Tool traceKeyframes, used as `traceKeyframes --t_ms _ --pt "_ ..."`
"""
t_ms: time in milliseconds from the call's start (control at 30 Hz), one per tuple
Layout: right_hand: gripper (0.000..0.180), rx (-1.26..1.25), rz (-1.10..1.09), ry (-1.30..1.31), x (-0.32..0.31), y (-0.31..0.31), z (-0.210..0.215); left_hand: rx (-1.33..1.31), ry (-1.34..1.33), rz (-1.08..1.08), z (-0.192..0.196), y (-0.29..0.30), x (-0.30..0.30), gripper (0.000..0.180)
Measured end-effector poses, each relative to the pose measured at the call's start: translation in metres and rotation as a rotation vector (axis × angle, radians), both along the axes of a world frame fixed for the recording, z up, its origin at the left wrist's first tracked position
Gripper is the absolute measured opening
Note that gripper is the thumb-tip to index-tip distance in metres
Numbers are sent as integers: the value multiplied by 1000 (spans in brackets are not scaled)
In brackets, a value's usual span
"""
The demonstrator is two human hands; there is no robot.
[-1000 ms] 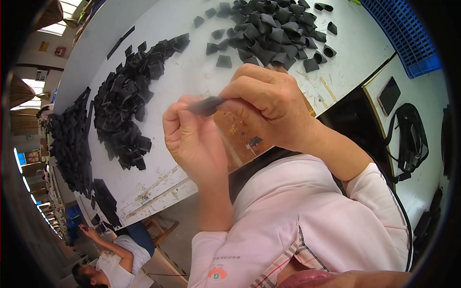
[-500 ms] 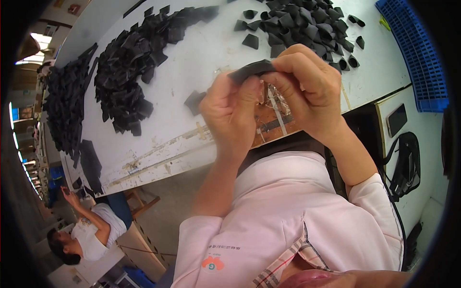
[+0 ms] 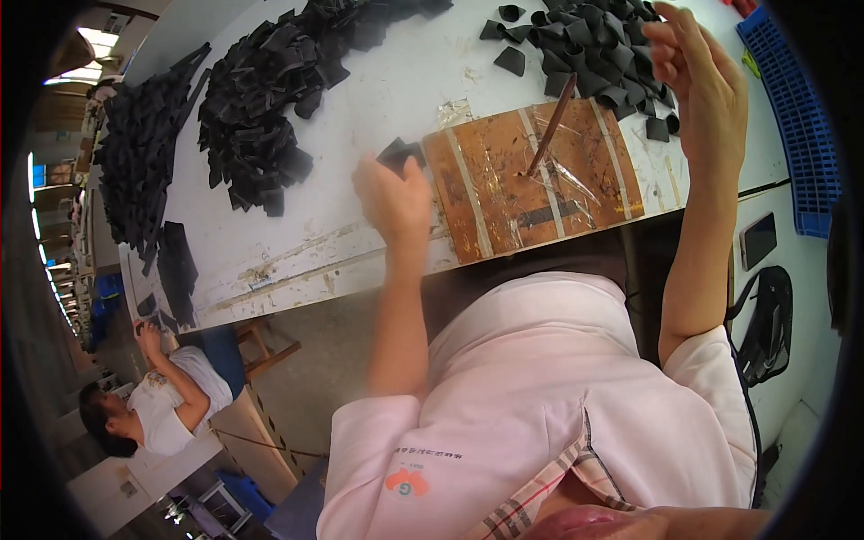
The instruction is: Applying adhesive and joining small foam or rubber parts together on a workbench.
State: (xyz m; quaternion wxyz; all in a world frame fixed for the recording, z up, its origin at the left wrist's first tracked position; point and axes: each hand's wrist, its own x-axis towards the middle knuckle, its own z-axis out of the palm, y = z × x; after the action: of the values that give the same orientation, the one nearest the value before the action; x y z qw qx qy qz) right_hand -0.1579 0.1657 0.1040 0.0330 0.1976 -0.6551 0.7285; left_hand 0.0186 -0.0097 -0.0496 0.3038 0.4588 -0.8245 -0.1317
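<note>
My left hand (image 3: 396, 196) is closed on a small black folded piece (image 3: 401, 151) at the left edge of a brown work board (image 3: 504, 193) striped with pale tape. My right hand (image 3: 700, 74) hovers with its fingers apart and nothing in them, over the right edge of a heap of black pieces (image 3: 585, 45) at the far side of the white table (image 3: 378, 90). A thin dark stick (image 3: 551, 121) stands tilted on the board between my hands.
Two larger heaps of black pieces (image 3: 261, 99) (image 3: 135, 171) lie to the left. A blue crate (image 3: 801, 117) sits at the right edge, a phone (image 3: 758, 240) and a black bag (image 3: 765, 324) below it. Another person (image 3: 153, 405) sits at lower left.
My hands, joined on one black piece before, have parted. The left hand went left and down with the piece; the right hand rose toward the far right heap, empty.
</note>
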Motion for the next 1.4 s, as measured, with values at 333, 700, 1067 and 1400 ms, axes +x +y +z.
traceKeyframes --t_ms 333,700,1067,1400 --pt "17 497 400 483 98 -22 -67 595 303 -458 17 -19 28 13" --pt "14 595 254 744 98 -34 -82 1139 955 -274 66 53 25 13" --pt "13 732 204 1056 98 -26 -89 1256 861 -310 67 54 19 13" --pt "17 428 446 535 95 -17 -79 794 558 -467 74 72 21 8"
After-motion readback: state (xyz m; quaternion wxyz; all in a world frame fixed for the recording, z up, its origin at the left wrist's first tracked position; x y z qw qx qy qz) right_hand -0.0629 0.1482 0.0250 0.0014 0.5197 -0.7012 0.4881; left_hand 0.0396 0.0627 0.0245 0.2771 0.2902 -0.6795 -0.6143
